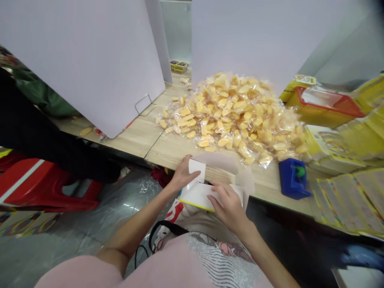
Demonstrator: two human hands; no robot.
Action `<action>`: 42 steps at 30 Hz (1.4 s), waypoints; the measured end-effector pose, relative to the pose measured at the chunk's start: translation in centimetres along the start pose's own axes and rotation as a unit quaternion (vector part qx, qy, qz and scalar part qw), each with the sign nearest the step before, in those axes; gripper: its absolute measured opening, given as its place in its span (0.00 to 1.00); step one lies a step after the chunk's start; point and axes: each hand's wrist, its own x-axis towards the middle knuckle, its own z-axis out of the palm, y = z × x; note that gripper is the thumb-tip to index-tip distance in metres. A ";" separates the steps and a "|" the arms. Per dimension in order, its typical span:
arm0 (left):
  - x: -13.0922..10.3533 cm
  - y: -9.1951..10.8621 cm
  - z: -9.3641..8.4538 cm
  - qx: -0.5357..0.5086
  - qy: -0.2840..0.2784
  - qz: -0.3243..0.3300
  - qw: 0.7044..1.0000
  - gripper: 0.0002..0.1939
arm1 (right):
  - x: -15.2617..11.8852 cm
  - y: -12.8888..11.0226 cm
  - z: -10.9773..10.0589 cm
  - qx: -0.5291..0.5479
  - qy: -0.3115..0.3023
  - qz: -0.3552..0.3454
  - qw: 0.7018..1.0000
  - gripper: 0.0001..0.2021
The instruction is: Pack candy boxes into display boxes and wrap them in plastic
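At the table's front edge, a white cardboard box (196, 195) with a yellow edge lies close to my body, its flaps standing up. My left hand (183, 175) grips the box's left flap between thumb and fingers. On the right side of the box rests my right hand (226, 201), its fingers bent and spread over the white panel. A large pile of yellow pieces in clear wrappers (234, 116) sits just beyond the box.
A blue tape dispenser (294, 179) stands to the right, beside stacked yellow cartons (351, 192) and a red-rimmed yellow bin (327, 106). White panels (90, 52) rise behind. On the left are a red stool (45, 184) and a person's dark-clothed leg (69, 140).
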 end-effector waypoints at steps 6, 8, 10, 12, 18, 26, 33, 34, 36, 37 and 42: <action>0.8 0.4 -0.1 0.009 -0.021 -0.025 0.999 0.27 | -4.8 6.0 -3.5 0.068 0.281 0.190 0.938 0.26; 0.8 0.6 -0.1 0.014 -0.025 -0.022 0.999 0.27 | -3.5 8.0 -2.3 0.135 0.159 0.212 0.955 0.35; 0.7 0.6 -0.2 0.012 -0.035 -0.017 0.999 0.27 | -1.5 8.8 -0.8 0.129 0.073 0.217 0.965 0.43; 0.3 0.3 -0.1 0.008 -0.037 -0.011 0.999 0.30 | 0.3 8.2 0.3 0.063 0.024 0.219 0.973 0.48; -1.4 -0.9 0.8 0.012 0.021 0.035 0.999 0.31 | 0.0 6.0 1.3 -0.073 0.029 0.165 0.983 0.45; -2.2 -1.2 1.4 -0.017 0.021 0.061 0.998 0.25 | 3.7 8.0 -3.1 0.257 0.027 0.252 0.933 0.31; -2.4 -0.6 0.2 -0.055 -0.030 0.094 0.994 0.27 | 10.1 5.3 -3.6 0.040 -0.391 0.097 0.914 0.32; -2.4 -0.7 -0.3 -0.070 -0.064 0.107 0.990 0.30 | 9.9 5.0 -3.0 -0.024 -0.398 0.068 0.915 0.32; -2.3 -0.8 -1.2 -0.099 -0.127 0.133 0.978 0.35 | 8.9 4.6 -1.6 -0.130 -0.391 0.033 0.911 0.29; -2.2 -0.8 -1.4 -0.105 -0.142 0.137 0.975 0.36 | 8.2 4.4 -0.8 -0.173 -0.384 0.021 0.907 0.27; -2.5 -0.7 0.7 -0.081 -0.029 0.073 0.994 0.23 | 5.7 3.6 1.0 -0.267 -0.317 -0.026 0.910 0.22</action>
